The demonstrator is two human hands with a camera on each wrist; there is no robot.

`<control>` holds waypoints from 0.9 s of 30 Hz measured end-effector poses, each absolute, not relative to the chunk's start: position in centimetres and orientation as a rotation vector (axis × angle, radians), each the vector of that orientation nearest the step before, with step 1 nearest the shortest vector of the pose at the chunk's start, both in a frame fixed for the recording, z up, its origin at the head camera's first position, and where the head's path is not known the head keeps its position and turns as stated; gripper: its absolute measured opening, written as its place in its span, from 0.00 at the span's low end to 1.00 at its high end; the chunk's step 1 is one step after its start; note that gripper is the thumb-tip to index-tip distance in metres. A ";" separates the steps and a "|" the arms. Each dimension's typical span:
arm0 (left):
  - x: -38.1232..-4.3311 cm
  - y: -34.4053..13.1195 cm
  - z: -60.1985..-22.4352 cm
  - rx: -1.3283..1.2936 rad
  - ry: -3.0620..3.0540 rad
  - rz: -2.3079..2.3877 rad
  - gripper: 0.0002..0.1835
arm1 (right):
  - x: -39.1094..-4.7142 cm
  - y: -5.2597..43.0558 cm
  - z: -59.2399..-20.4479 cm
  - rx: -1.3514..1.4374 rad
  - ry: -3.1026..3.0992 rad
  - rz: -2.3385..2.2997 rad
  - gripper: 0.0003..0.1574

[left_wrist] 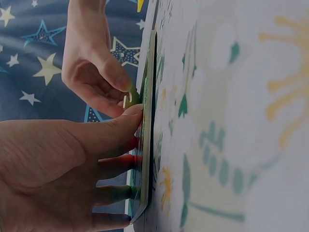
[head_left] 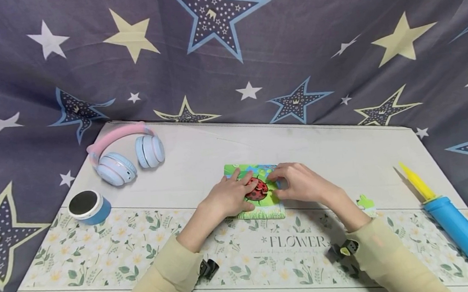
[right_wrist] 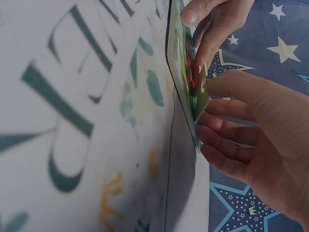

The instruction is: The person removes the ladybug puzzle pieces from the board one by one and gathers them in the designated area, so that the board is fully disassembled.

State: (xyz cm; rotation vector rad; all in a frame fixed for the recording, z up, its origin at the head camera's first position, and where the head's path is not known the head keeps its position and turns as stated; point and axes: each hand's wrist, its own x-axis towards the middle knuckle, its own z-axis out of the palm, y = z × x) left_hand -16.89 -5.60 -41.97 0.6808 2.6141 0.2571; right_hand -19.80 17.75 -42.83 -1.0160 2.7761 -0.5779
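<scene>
A small jigsaw puzzle with a red ladybug on green lies flat near the middle of the table. My left hand rests on its left part, fingers spread and fingertips touching the surface. At the puzzle's right side, my right hand pinches a green puzzle piece between thumb and fingers. Both wrist views show that piece tilted up from the board, one edge at or close to the surface. How far it sits in its slot cannot be told. Another green piece lies loose on the table, right of my right wrist.
Pink and blue headphones lie at the back left, with a blue and white cylinder with a dark top in front of them. A blue hand pump with a yellow nozzle lies along the right edge. A star-patterned curtain hangs behind.
</scene>
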 end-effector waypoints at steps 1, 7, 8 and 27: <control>-16.9 -5.6 -42.0 0.680 2.613 0.254 0.41 | -19.8 17.7 -42.9 -1.011 2.770 -0.577 0.20; -16.8 -5.6 -41.9 0.679 2.614 0.250 0.41 | -20.0 17.8 -43.0 -0.977 2.721 -0.616 0.14; -16.8 -5.6 -41.9 0.680 2.615 0.251 0.41 | -20.0 17.8 -43.0 -0.974 2.714 -0.625 0.13; -16.8 -5.6 -42.0 0.678 2.616 0.262 0.40 | -20.5 17.6 -42.9 -0.972 2.699 -0.639 0.12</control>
